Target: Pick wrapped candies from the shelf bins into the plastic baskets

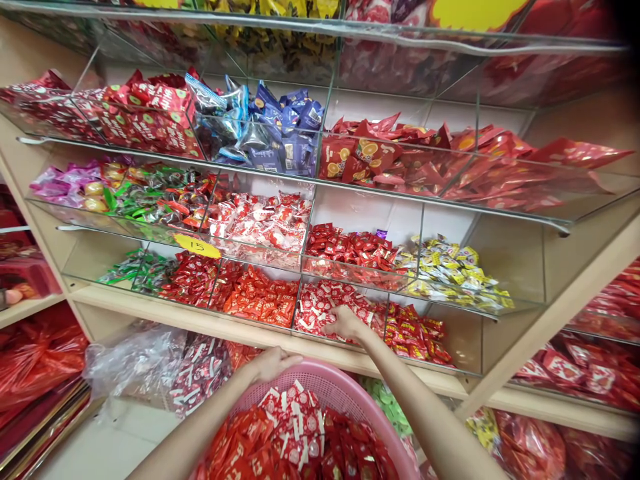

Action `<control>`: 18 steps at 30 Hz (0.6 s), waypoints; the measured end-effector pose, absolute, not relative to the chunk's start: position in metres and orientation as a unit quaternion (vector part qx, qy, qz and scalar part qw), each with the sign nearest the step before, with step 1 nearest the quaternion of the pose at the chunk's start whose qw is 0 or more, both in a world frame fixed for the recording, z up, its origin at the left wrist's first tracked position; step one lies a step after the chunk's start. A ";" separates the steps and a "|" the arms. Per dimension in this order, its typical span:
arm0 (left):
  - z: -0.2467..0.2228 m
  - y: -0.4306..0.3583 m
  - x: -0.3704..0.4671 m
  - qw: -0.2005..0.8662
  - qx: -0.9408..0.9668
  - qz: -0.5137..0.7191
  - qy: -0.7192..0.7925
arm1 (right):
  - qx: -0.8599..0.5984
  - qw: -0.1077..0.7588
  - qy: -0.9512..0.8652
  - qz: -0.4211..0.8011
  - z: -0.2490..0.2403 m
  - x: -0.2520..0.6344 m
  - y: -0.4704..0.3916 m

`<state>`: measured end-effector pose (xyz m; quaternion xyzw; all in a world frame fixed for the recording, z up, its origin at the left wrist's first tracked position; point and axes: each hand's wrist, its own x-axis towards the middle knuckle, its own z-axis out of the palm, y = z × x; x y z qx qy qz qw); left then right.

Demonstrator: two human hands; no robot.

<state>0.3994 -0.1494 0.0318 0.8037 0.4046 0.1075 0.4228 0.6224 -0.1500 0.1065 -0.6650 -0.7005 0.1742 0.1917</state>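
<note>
My left hand is closed over the back rim of a pink plastic basket. Inside the basket lie red wrapped candies, with a heap of red-and-white wrapped candies on top. My right hand reaches past the basket into a clear bottom-shelf compartment. Its fingers are slightly apart and touch the red-and-white candies there; nothing lifted shows in them. Orange-red candies fill the compartment to the left, and red-and-yellow ones the compartment to the right.
Clear dividers and front panels edge the shelves above my right hand. A yellow price tag hangs on the left. Below the wooden ledge stand clear plastic bags of candies. A wooden post slants on the right.
</note>
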 end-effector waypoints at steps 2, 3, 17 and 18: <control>0.030 -0.149 0.399 0.420 0.807 0.108 0.401 | -0.662 0.194 -0.702 0.178 0.109 0.622 -0.151; 0.030 -0.148 0.399 0.419 0.808 0.109 0.400 | -0.658 0.197 -0.703 0.182 0.111 0.623 -0.152; 0.029 -0.147 0.401 0.426 0.816 0.111 0.374 | -0.478 0.214 -0.798 0.299 0.125 0.595 -0.229; 0.029 -0.147 0.401 0.427 0.816 0.114 0.372 | -0.474 0.196 -0.799 0.313 0.116 0.592 -0.233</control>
